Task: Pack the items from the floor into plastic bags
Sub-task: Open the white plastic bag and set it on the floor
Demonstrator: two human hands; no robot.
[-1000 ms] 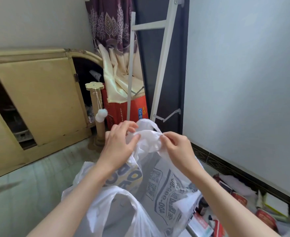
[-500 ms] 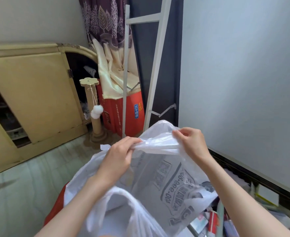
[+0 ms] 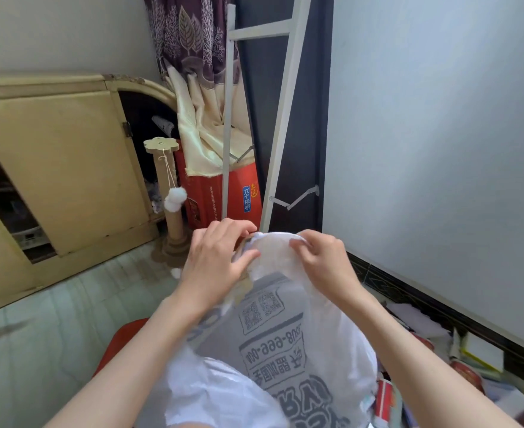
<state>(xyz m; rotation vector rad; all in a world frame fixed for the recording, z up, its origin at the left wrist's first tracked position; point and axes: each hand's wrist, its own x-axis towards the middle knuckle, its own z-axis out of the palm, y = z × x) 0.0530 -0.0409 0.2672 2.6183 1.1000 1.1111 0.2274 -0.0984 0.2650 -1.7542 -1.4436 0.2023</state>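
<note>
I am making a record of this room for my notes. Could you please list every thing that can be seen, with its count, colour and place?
plastic bag: one, white with grey print, centre, held up at its top
cabinet: one, pale yellow, left wall
scratching post: one, tan, with white pompoms on a string, beside the cabinet
carton: one, red, behind the post
curtain: one, purple and cream, draped onto the carton
metal frame: one, white, leaning upright in the corner
loose items: several, mixed colours, floor by the right wall
left hand: pinches the bag's top
right hand: pinches the bag's top
</note>
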